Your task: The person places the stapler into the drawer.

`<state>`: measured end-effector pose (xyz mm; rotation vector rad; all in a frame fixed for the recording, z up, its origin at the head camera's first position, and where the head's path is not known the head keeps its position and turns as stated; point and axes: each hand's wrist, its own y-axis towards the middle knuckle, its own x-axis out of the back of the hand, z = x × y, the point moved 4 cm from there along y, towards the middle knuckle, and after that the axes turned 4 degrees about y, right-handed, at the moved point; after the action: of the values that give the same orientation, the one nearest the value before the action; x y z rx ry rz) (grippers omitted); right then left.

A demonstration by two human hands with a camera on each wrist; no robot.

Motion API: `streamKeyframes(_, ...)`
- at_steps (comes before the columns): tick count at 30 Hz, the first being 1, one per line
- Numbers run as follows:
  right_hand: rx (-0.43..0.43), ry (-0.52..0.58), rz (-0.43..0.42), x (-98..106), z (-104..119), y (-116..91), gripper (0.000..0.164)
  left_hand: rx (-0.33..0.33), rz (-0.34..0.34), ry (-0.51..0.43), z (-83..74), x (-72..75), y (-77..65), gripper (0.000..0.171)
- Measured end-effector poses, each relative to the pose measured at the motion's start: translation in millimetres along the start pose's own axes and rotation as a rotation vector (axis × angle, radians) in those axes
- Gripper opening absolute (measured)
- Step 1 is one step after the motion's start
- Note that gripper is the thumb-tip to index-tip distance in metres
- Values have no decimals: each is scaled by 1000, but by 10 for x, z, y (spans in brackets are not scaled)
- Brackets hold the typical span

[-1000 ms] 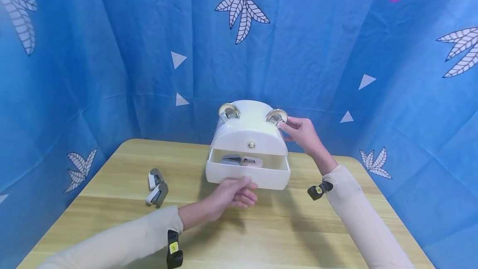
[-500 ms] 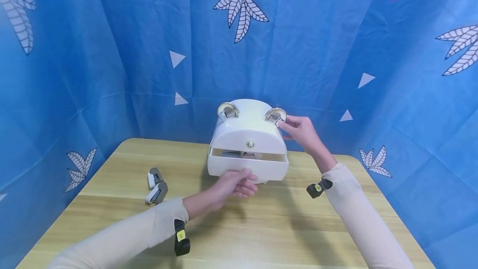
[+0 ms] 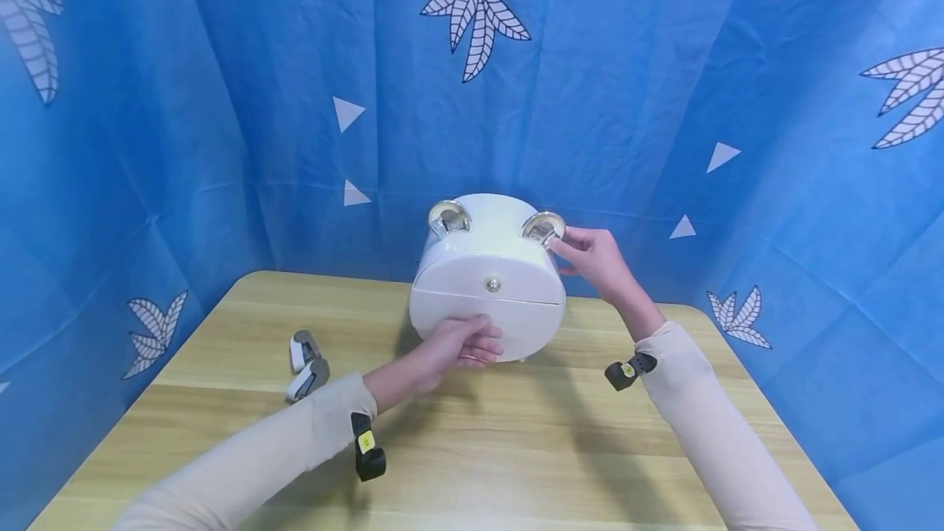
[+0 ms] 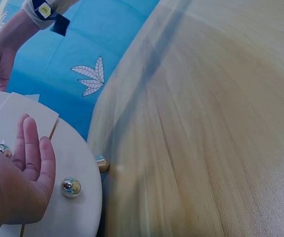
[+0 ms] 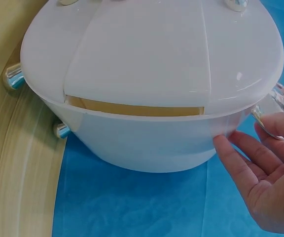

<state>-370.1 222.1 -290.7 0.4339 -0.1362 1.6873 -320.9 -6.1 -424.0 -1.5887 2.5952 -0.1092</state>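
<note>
A glossy white rounded drawer box (image 3: 490,265) with gold trim and two gold ear-like cups stands at the table's far side. At its middle drawer (image 4: 38,111), my left hand (image 3: 453,347) has thumb and index about the gold drawer knob (image 4: 5,150), the other fingers nearly straight. A narrow gap (image 5: 142,108) shows behind that drawer's front in the right wrist view. My right hand (image 3: 593,260) holds the right gold ear (image 3: 544,228) at its rim, other fingers against the box's side. The drawer's contents are hidden.
Two small grey-and-white staplers (image 3: 306,365) lie together on the wooden table (image 3: 516,457), left of the box. Lower on the box's front is another gold knob (image 4: 71,187), with a gold foot (image 4: 101,164) beneath. Blue patterned cloth (image 3: 627,105) hangs close behind and at both sides.
My left hand has moved the drawer back into the box, from well open to nearly flush. Two small items inside have gone out of sight. My right hand has stayed on the ear.
</note>
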Motion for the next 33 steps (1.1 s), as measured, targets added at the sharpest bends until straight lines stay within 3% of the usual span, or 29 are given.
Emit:
streamKeyframes(18,20,-4,4,2,25,-9,41,62,6,-46,-61,44,46,41)
streamKeyframes(27,19,-11,-1,14,38,-8,40,65,28,-45,-68,49,21,41)
streamKeyframes(33,14,-11,0,13,48,-19,40,79,7,-32,-68,30,-12,43)
